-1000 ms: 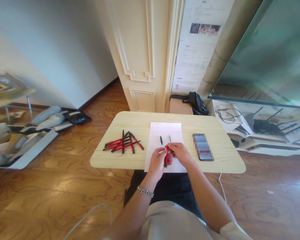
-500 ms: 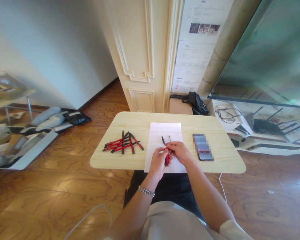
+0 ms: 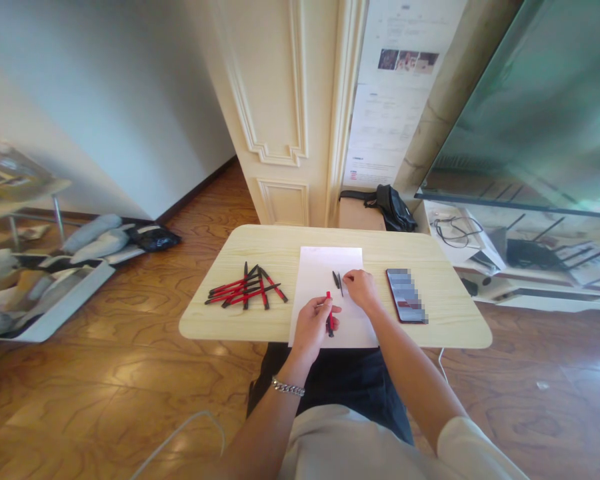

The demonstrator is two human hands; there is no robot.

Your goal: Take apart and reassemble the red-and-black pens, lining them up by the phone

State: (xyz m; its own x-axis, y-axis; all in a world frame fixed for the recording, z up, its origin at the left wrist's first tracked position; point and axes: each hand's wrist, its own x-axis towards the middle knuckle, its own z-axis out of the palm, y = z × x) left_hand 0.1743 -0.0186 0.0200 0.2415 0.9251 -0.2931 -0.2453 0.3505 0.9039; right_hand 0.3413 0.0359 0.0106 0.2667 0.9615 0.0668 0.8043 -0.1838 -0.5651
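Observation:
My left hand is closed around the red pen barrel, whose black end shows below my fingers. Up and to the right of it, my right hand hovers at or just above the paper with thumb and forefinger pinched together. Whatever is in that pinch, if anything, is too small to make out. Just left of those fingertips lie a black pen tip section and a thin dark refill, side by side on the sheet. A pile of red and black pens lies left of the paper.
A phone rests on the small wooden table, right of the paper. Behind the table, a black bag sits on a box. White cables hang and trail near the table and floor.
My right hand has parted from my left and moved up, its fingertips now beside the refill. The black tip section lies further right, closer to the refill. My left hand keeps the barrel.

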